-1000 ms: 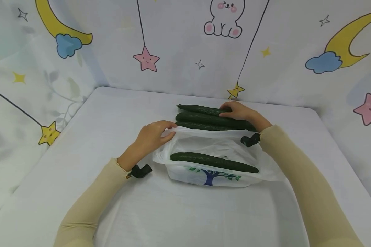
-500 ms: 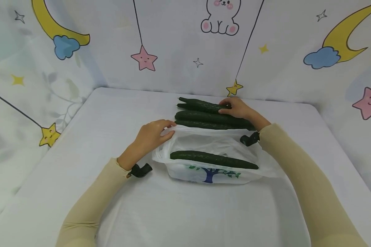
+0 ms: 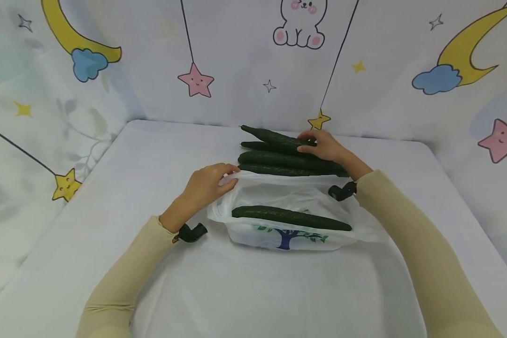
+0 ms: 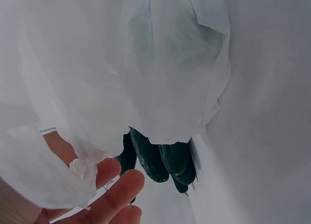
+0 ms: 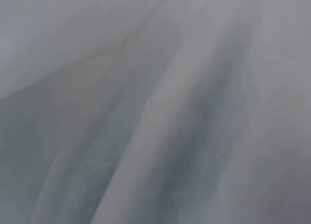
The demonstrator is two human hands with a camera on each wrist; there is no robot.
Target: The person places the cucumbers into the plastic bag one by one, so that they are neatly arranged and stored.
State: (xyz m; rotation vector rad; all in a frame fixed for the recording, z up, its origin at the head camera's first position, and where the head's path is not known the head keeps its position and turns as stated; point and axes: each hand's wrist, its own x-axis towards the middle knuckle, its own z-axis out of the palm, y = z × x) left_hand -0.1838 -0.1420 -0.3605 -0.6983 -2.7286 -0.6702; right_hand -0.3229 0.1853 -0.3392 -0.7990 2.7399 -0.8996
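Note:
My right hand (image 3: 326, 146) grips a dark green cucumber (image 3: 267, 136) near its right end, at the back of the pile. Its left tip is raised and angled away from the other cucumbers (image 3: 279, 160), which lie side by side behind the bag. A white plastic bag (image 3: 253, 238) with a printed tree lies in front, mouth spread, one cucumber (image 3: 291, 218) inside it. At the bag's left corner, my left hand (image 3: 204, 185) pinches the rim between thumb and fingers. Thin plastic (image 4: 97, 73) covers part of that hand in the left wrist view. Blurred plastic (image 5: 146, 127) fills the right wrist view.
A white-covered table (image 3: 253, 295) carries everything. Behind it hangs a pale backdrop (image 3: 236, 47) with cartoon stars and moons, close to the table's back edge. A dark wrist device (image 3: 192, 233) sits under the left wrist, another (image 3: 342, 191) under the right.
The rearmost cucumber's left end has risen and swung away from the cucumber beside it, with my right hand moving slightly back. My left hand and the bag stay nearly in place.

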